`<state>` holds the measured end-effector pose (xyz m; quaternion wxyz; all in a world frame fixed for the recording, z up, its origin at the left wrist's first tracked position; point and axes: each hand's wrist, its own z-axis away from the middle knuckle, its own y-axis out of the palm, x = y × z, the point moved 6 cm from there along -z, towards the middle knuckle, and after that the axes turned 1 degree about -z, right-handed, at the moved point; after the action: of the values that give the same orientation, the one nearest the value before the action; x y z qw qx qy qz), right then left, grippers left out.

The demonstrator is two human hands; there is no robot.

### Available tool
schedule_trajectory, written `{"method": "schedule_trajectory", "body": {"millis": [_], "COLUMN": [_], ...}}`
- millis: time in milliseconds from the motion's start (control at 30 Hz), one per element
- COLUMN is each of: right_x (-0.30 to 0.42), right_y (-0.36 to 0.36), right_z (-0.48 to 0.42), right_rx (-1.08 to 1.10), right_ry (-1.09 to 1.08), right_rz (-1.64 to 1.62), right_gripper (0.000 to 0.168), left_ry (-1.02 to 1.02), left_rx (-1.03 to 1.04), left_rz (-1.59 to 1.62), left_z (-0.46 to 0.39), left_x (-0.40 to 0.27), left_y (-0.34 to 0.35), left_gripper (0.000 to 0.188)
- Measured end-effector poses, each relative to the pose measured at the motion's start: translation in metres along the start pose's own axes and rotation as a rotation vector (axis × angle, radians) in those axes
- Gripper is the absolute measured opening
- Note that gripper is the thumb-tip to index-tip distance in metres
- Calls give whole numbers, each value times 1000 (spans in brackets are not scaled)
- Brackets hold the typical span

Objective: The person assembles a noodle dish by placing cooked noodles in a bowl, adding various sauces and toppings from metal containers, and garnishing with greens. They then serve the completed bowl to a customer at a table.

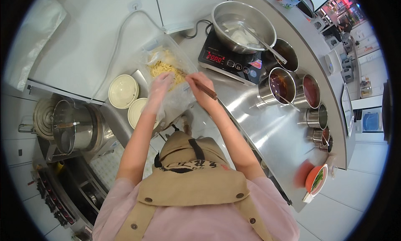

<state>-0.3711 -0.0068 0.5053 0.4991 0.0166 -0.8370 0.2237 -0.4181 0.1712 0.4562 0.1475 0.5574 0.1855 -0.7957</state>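
Observation:
My left hand (163, 84), in a thin clear plastic glove, is at the near edge of yellow noodle-like strips (166, 69). These lie in clear plastic film inside a translucent plastic box (183, 51). Its fingers are bent, and whether they grip any strips is unclear. Brown chopsticks (205, 90) are in my right hand (200, 84), their far ends reaching toward the strips. Stacked cream bowls (123, 91) stand left of the box, with another cream bowl (136, 111) partly behind my left forearm.
An induction cooker (227, 61) stands right of the box, bearing a large steel basin (244, 25) with water, white pieces and a ladle. Steel pots of red sauce (282, 86) line the right side. An orange bowl of greens (315, 178) sits lower right; a large steel pot (73, 125) stands left.

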Motion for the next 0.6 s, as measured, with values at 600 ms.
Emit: {"method": "schedule_trajectory", "body": {"millis": [600], "right_x": [-8], "right_y": [39], "right_z": [-62], "right_rx": [95], "right_ry": [-37], "right_rz": [98], "right_gripper": [11], "left_ry": [128], "left_rx": [185], "left_rz": [-476], "left_z": [-225], "left_x": [-4], "left_y": [-50], "left_gripper": [49]}}
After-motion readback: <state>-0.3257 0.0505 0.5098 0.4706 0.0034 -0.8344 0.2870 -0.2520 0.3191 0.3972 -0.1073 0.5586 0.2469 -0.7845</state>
